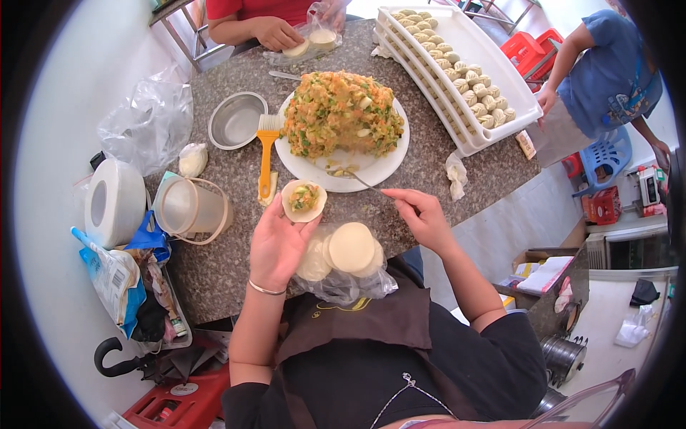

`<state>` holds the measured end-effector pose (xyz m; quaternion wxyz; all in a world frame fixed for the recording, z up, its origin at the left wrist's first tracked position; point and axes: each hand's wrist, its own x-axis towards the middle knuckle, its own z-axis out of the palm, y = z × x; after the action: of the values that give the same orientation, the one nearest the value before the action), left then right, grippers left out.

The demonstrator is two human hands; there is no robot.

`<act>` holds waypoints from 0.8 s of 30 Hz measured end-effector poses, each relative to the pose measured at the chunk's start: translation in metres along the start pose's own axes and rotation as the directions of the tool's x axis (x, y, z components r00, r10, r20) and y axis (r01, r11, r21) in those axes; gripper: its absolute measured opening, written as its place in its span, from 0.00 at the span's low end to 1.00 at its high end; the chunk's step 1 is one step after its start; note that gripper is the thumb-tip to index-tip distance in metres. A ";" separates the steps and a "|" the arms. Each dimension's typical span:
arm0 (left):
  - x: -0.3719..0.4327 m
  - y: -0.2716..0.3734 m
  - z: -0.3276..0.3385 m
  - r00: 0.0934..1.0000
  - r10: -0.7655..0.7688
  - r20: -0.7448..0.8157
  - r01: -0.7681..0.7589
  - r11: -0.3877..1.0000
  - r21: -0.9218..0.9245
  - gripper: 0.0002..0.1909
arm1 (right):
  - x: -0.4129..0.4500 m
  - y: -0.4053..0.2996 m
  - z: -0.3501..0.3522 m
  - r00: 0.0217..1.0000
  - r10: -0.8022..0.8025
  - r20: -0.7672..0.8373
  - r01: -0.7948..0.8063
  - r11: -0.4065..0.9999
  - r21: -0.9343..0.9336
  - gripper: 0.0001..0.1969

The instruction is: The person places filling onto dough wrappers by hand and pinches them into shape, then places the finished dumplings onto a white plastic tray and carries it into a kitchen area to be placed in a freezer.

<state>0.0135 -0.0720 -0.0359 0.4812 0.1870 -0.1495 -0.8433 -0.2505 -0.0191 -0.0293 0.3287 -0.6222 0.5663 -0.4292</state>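
Note:
On the fingers of my left hand (pixel 280 241) lies a round dough wrapper (pixel 316 214) with a lump of chopped vegetable filling (pixel 303 197) at its middle. My right hand (pixel 420 217) grips the thin metal handle of a utensil (pixel 364 182), its tip in loose bits of filling on the plate. That white plate (pixel 343 185) carries a tall mound of orange and green filling (pixel 343 115). Close to my body, a stack of dough wrappers (pixel 351 248) rests on a clear plastic bag (pixel 343 289) at the table's edge.
Stacked white trays (pixel 498 59) of pleated dumplings (pixel 471 88) stand at the far right. A metal bowl (pixel 237 120), a yellow-handled brush (pixel 266 155) and a plastic bucket (pixel 195 206) are on the left. Across the granite table (pixel 429 166), another person's hand (pixel 277 33) touches wrappers; someone stands beside the trays.

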 end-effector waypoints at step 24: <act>0.015 -0.009 -0.012 0.998 -0.031 0.056 0.032 0.999 -0.014 0.22 | 0.000 0.001 0.033 0.996 0.011 0.087 -0.005 0.998 -0.060 0.13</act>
<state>0.0046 -0.0815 -0.0529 0.4649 0.1621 -0.1534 -0.8568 -0.2207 -0.0221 -0.0441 0.3362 -0.6476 0.5664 -0.3830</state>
